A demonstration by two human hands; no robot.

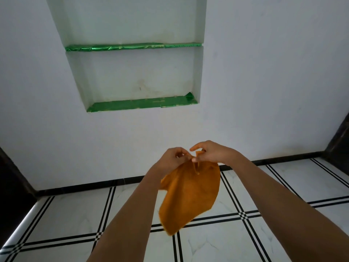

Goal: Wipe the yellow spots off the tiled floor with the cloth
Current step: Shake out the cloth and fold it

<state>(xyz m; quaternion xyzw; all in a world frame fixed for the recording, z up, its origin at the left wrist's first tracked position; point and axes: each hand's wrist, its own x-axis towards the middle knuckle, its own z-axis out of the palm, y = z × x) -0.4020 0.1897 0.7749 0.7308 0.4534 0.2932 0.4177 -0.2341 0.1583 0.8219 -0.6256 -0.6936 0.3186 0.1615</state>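
Over on the left a dark panel (11, 178) runs down to the tiled floor (62, 214), white marbled squares crossed by black double lines, with a black skirting (79, 187) along the foot of the white wall. Set into that wall, left of centre, is a recessed niche (132, 76) whose two shelves are lined in shiny green foil (132, 47). In front of it the person holds both arms stretched out. The left hand (172, 157) has its fingers curled in, pinching the top edge of the orange cloth (190, 195). The cloth hangs free below the hands, up in the air and well apart from the floor, its lower corner dangling over a crossing of tile lines. Just beside it the right hand (211, 154) pinches the same top edge between thumb and fingers, a small tab of fabric poking up from the pinch, so the two grips sit nearly touching. Far right, another dark surface (340, 144) closes the corner. I'd say this is the readying step, with the cloth being shaken out or gathered and no wiping begun. I can't make out any yellow spots on the stretch of floor visible from here. The next move, as I judge it, calls for finding the spots, bunching the cloth into one palm, crouching and pressing it flat on the tile
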